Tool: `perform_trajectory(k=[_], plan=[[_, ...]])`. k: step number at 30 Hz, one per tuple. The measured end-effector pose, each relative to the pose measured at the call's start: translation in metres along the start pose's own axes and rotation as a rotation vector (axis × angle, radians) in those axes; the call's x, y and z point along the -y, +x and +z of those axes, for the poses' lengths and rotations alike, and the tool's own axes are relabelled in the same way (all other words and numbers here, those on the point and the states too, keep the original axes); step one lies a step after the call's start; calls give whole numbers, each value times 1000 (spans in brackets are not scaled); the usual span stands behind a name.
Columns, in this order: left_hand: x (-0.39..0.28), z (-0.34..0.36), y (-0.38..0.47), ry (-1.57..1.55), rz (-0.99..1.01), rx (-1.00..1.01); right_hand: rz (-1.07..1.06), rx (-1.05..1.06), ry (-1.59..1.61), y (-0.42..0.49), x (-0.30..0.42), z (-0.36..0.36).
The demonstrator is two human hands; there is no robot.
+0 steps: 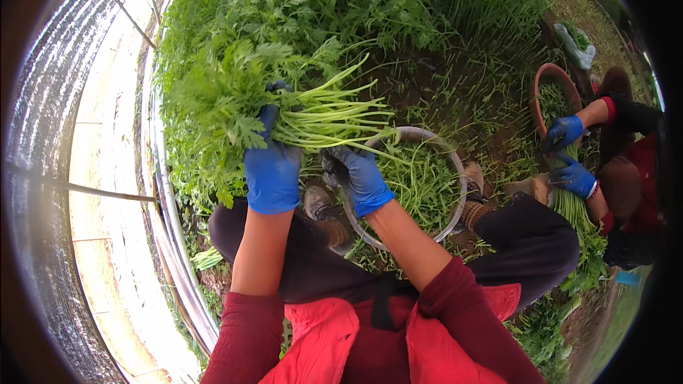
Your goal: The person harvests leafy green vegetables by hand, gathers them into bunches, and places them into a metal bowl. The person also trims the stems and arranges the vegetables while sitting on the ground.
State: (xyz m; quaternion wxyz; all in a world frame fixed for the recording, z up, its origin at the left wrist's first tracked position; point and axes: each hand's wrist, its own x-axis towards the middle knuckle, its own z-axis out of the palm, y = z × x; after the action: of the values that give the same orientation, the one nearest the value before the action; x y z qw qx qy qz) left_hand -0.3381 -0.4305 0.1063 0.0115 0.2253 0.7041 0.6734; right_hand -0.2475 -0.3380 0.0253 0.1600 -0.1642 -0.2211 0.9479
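Observation:
My left hand, in a blue glove with dark-stained fingers, is closed around a bunch of leafy greens. The feathery leaves spread to the left and the pale cut stems point right. Just below the stems is my right hand, gloved the same way, its dark fingers curled. Whether it pinches a stem or something small cannot be made out. Under the stem ends, between my boots, a round tub with a translucent rim holds loose green trimmings.
A dense stand of the greens grows ahead. Cut stalks litter the soil. On the right, a co-worker's gloved hands hold another bunch beside a terracotta-coloured tub. A greenhouse film wall with poles runs along the left.

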Motion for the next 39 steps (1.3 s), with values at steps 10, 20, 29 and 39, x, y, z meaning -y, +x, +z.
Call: perform_trajectory(k=[10,20,29,39], plan=[[3,-20,-17,614,-75,-94,313,-106,-1745,-41,95,-118],[37,-13,-38,-1327,-457,580,167,302,-2191,-22,133,-84],[-12,74,-112,492,999,1192,130,261,-1306,-32,229,-27],[11,74,-140,466,1143,1221,368,620,-2370,3,169,9]])
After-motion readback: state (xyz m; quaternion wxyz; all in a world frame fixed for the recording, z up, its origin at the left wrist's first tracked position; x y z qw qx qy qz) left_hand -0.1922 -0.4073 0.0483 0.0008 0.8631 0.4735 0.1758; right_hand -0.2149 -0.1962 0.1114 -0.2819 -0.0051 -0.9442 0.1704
